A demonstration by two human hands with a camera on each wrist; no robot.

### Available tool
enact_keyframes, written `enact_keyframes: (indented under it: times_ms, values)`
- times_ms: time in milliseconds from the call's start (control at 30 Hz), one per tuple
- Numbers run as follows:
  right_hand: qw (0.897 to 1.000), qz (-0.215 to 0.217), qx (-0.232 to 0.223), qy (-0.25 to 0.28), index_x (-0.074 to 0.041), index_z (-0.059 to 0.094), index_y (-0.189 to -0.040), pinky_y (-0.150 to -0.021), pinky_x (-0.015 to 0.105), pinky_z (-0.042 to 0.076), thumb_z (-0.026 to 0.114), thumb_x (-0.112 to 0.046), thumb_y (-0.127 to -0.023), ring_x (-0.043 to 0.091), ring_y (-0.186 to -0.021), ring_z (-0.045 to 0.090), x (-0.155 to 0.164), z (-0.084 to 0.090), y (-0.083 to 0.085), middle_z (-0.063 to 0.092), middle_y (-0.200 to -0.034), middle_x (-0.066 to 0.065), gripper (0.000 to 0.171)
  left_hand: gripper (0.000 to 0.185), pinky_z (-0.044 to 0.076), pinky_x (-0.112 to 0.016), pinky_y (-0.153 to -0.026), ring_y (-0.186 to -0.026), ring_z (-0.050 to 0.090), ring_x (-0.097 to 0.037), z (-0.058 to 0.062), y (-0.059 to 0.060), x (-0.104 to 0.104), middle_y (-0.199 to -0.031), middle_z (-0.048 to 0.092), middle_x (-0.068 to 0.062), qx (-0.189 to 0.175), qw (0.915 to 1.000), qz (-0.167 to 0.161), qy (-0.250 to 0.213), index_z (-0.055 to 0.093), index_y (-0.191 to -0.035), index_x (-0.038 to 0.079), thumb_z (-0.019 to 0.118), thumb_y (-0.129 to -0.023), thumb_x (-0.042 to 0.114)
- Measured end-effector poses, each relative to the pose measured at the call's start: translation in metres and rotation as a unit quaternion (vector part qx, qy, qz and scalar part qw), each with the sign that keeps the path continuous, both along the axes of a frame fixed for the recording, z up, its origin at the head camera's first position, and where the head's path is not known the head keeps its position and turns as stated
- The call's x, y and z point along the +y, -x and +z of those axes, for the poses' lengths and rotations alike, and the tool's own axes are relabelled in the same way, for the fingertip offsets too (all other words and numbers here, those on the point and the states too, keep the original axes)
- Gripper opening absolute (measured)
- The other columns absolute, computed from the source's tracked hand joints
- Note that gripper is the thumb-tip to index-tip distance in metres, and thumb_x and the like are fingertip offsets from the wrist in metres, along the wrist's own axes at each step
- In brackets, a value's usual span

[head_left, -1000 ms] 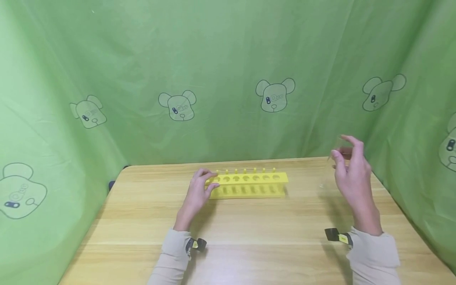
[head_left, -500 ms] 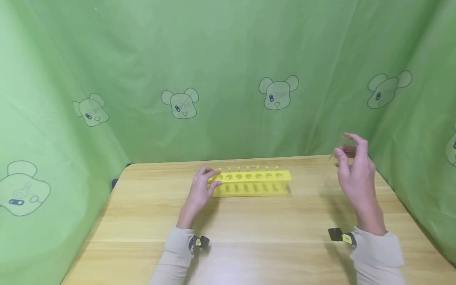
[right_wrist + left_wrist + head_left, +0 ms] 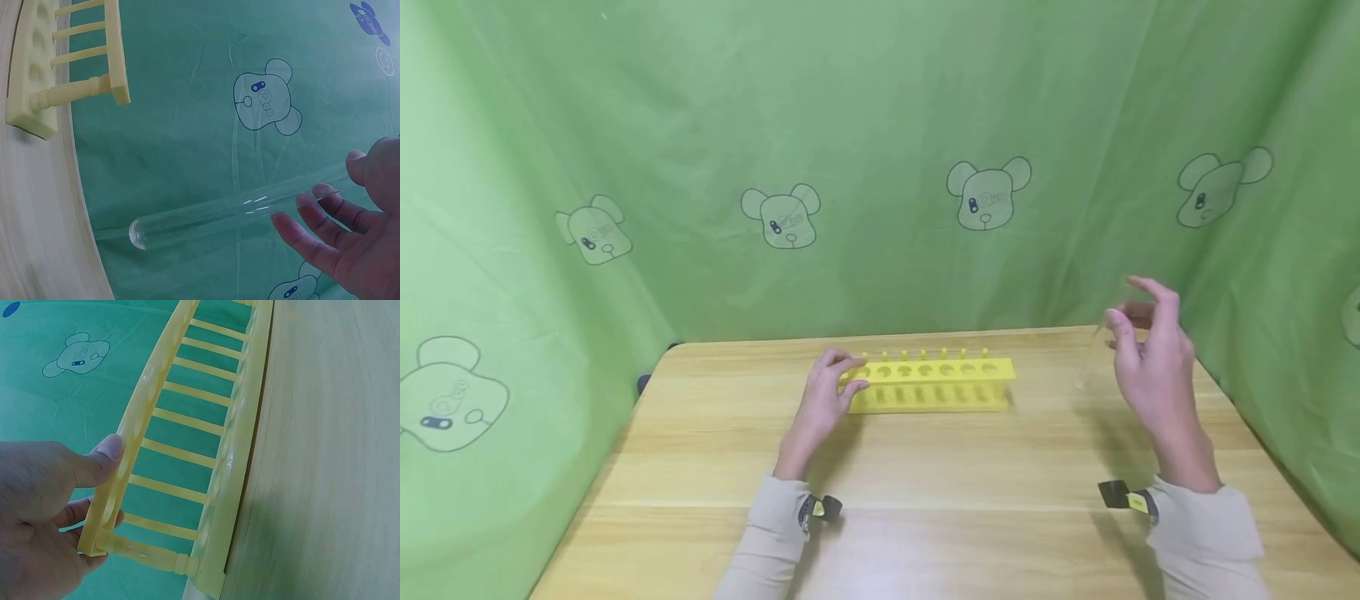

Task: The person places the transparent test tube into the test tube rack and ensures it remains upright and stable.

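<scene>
A yellow test tube rack (image 3: 925, 386) stands on the table, with a row of round holes in its top bar and a row of pegs behind. My left hand (image 3: 823, 396) grips the left end of its top bar; in the left wrist view the thumb (image 3: 107, 453) lies on one side and fingers curl round the other. To the right of the rack, my right hand (image 3: 1153, 358) holds a clear glass test tube (image 3: 194, 219) near its upper end, between thumb and fingers. The tube slants, its rounded closed end down and toward the rack. No tube shows in the rack's holes.
The wooden table (image 3: 970, 475) lies under both hands. A green curtain (image 3: 880, 275) printed with bear heads encloses its back and sides. Bands with small black devices (image 3: 829, 508) sit on both wrists.
The whole head view has shifted slightly. My right hand, with the test tube, has drifted a little to the right; my left hand keeps its grip on the rack.
</scene>
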State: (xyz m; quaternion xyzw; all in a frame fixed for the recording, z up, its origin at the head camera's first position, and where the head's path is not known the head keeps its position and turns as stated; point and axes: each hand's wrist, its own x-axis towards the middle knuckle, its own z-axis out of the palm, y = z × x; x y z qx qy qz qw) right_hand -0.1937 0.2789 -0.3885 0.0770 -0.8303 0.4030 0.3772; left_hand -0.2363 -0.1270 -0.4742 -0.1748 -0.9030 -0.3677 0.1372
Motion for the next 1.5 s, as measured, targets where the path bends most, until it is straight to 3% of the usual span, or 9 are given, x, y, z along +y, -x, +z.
enact_keyframes:
  times_ms: [733, 1500]
  values:
    - [0.999, 0.012, 0.029, -0.019, -0.01, 0.044, -0.15, -0.072, -0.001, 0.046, 0.058, -0.004, -0.103, -0.009, -0.09, 0.053, -0.01, 0.001, 0.012, 0.063, -0.104, 0.025, 0.049, 0.038, 0.05, -0.037, -0.105, -0.116, 0.058, -0.028, -0.001, 0.001, -0.001, -0.121, 0.061, -0.011, 0.012, 0.9999, 0.0, 0.003, 0.071, -0.124, 0.002, 0.078, -0.09, 0.015]
    - [0.999, 0.025, 0.019, -0.041, -0.006, 0.042, -0.149, -0.073, -0.001, 0.044, 0.058, -0.003, -0.104, -0.004, -0.084, 0.052, -0.023, 0.008, 0.014, 0.064, -0.103, 0.022, 0.048, 0.037, 0.051, -0.04, -0.104, -0.114, 0.058, -0.028, 0.0, 0.001, -0.001, -0.119, 0.061, -0.012, 0.03, 0.9995, -0.005, 0.002, 0.071, -0.123, -0.001, 0.079, -0.089, 0.014]
